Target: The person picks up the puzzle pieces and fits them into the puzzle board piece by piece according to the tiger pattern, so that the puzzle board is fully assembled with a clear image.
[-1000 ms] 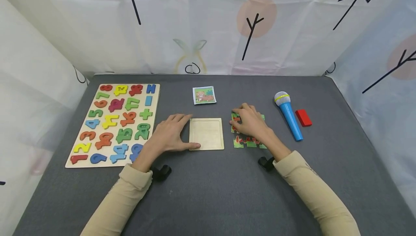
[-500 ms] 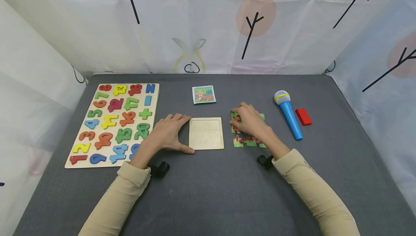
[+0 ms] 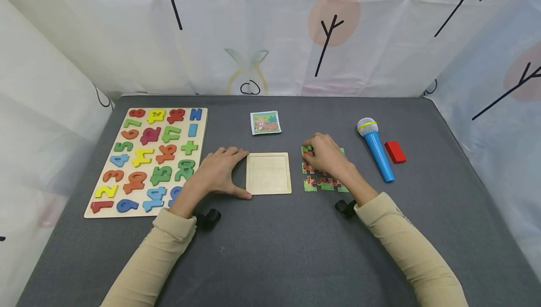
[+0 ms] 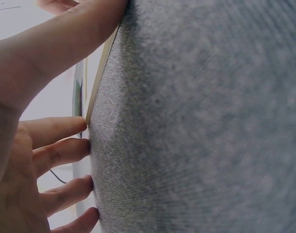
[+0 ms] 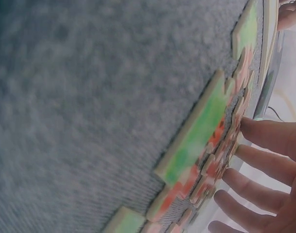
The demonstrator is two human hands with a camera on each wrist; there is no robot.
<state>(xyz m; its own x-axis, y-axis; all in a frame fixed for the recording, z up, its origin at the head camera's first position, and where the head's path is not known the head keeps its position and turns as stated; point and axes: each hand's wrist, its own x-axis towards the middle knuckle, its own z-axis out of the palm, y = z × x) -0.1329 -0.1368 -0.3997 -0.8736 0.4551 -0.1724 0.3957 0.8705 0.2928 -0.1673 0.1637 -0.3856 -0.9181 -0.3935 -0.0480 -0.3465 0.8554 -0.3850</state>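
Note:
In the head view, my left hand (image 3: 220, 171) lies with spread fingers by the left side of a shallow square wooden puzzle tray (image 3: 268, 174). Its fingertips and thumb touch the table along the tray's edge, as the left wrist view also shows. My right hand (image 3: 327, 157) is over a group of jigsaw puzzle pieces (image 3: 327, 185) with green and red print. Its thumb and index finger pinch the far-left puzzle piece (image 3: 307, 149) at its edges; the other fingers stretch over the rest. The hand hides part of the pieces.
A wooden number board (image 3: 143, 157) lies at left. A small picture card (image 3: 265, 123) is behind the tray. To the right are a blue toy microphone (image 3: 376, 152) and a red block (image 3: 395, 152). White printed cloth (image 3: 274, 30) stands behind the grey table (image 3: 270, 250).
My right thumb and index finger have drawn closer together around the far-left piece. My left thumb has slid slightly left, off the tray's near corner. The tray looks unmoved.

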